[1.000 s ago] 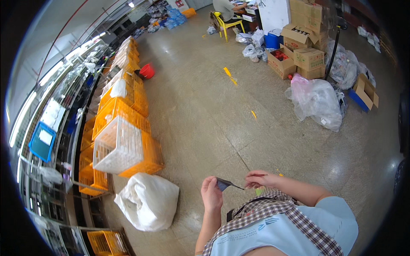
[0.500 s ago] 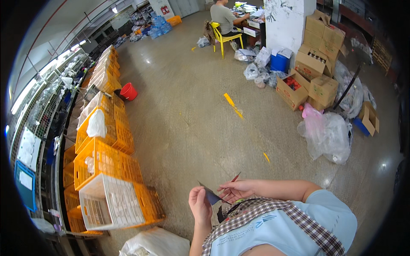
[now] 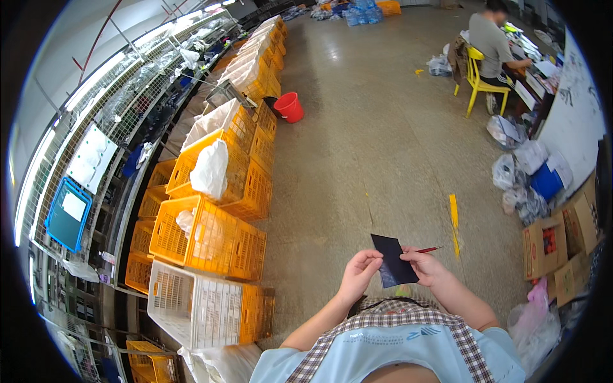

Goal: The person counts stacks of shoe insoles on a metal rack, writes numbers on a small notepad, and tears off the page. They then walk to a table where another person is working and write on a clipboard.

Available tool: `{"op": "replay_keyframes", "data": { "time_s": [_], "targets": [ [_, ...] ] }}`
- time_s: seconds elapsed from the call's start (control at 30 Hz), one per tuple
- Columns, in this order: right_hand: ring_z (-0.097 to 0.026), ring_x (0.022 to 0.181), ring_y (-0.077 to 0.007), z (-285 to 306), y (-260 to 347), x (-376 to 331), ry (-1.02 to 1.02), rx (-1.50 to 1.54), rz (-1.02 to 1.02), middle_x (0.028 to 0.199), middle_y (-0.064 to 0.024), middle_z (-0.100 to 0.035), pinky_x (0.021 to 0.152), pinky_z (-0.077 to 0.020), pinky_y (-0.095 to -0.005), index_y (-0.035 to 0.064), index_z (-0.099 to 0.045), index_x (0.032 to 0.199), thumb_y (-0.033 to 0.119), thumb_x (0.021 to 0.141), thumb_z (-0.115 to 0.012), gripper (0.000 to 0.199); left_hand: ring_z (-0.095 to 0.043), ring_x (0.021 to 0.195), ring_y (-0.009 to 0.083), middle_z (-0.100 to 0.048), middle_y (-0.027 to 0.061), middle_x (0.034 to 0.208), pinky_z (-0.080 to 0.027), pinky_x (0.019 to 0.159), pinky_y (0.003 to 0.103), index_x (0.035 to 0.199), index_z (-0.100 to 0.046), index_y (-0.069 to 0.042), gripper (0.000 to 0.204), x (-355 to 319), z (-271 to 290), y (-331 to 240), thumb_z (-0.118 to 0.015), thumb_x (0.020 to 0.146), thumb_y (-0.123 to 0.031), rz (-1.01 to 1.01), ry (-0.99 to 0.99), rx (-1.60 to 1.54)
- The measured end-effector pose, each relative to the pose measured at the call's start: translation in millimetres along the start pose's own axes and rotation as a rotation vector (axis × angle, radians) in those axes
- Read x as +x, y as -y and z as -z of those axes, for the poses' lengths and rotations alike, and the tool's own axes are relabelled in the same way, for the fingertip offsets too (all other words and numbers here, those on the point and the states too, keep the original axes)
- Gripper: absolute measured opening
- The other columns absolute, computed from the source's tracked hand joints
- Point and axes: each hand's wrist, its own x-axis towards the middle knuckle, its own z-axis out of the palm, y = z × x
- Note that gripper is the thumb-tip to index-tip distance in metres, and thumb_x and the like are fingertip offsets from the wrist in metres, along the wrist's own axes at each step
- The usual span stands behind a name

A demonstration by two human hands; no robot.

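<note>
A dark, thin rectangular piece [image 3: 394, 263], almost black and slightly glossy, is held out before my checked apron; its exact kind I cannot make out. My left hand [image 3: 361, 273] pinches its left edge between thumb and fingers. On the opposite edge my right hand [image 3: 428, 267] has its thumb laid over the piece. A slim red pen [image 3: 430, 249] also sticks out of the right hand, its tip pointing right. Part of that hand's fingers is hidden behind the piece.
Orange crates [image 3: 207, 236] and a white crate [image 3: 191, 306] line the left side by a mesh rack [image 3: 83, 137]. Farther off stands a red bucket [image 3: 289, 107]. A person sits on a yellow chair [image 3: 476, 80] at far right. Cardboard boxes [image 3: 543, 246] stand at right.
My view has swung left, so the surroundings sit farther right. The dark piece, earlier seen nearly edge-on, now shows its broad face, with both hands on it.
</note>
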Motion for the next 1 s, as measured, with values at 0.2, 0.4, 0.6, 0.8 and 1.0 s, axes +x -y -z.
{"op": "replay_keyframes", "data": {
  "time_s": [0.2,0.4,0.6,0.8,1.0],
  "targets": [
    [-0.060,0.093,-0.0178,5,142,170,-0.155,-0.152,0.187,0.102,-0.0091,-0.060,0.085,-0.0495,-0.0313,0.0013,-0.051,0.109,-0.002,0.080,-0.057,0.030,-0.054,0.097,0.0127,-0.057,0.0085,0.110,-0.045,0.080,0.026,0.135,-0.031,-0.007,0.046,193,58,-16,-0.051,0.093,-0.009,-0.059,0.009,0.175],
    [-0.058,0.088,-0.0147,7,277,349,-0.121,-0.369,0.339,0.095,-0.0071,-0.060,0.077,-0.0490,-0.0267,0.0009,-0.046,0.113,-0.005,0.080,-0.058,0.035,-0.055,0.102,0.0185,-0.053,0.0133,0.119,-0.048,0.082,0.032,0.140,-0.019,-0.007,0.059,433,103,-43,-0.054,0.092,-0.012,0.175,-0.056,-0.028],
    [-0.052,0.076,-0.0104,-2,439,478,-0.285,-0.645,0.487,0.085,-0.0024,-0.055,0.070,-0.0422,-0.0228,0.0009,-0.047,0.112,-0.007,0.078,-0.059,0.037,-0.057,0.098,0.0165,-0.057,0.0106,0.114,-0.048,0.079,0.031,0.135,-0.030,-0.004,0.050,675,105,-100,-0.053,0.091,-0.010,0.319,0.021,-0.136],
    [-0.056,0.086,-0.0138,60,581,618,-0.208,-0.685,0.648,0.092,-0.0076,-0.057,0.075,-0.0459,-0.0288,0.0020,-0.044,0.115,0.005,0.083,-0.067,0.040,-0.060,0.096,0.0213,-0.061,0.0116,0.105,-0.050,0.083,0.035,0.114,-0.048,0.000,0.033,906,93,-82,-0.052,0.082,0.005,0.240,0.004,-0.103],
    [-0.054,0.081,-0.0097,93,777,745,-0.361,-0.435,0.619,0.089,-0.0034,-0.057,0.071,-0.0457,-0.0252,0.0044,-0.047,0.109,0.012,0.086,-0.065,0.031,-0.059,0.095,0.0238,-0.060,0.0112,0.102,-0.049,0.084,0.040,0.108,-0.050,-0.002,0.028,1123,87,-118,-0.052,0.081,0.003,0.291,-0.138,-0.299]
  ]
}}
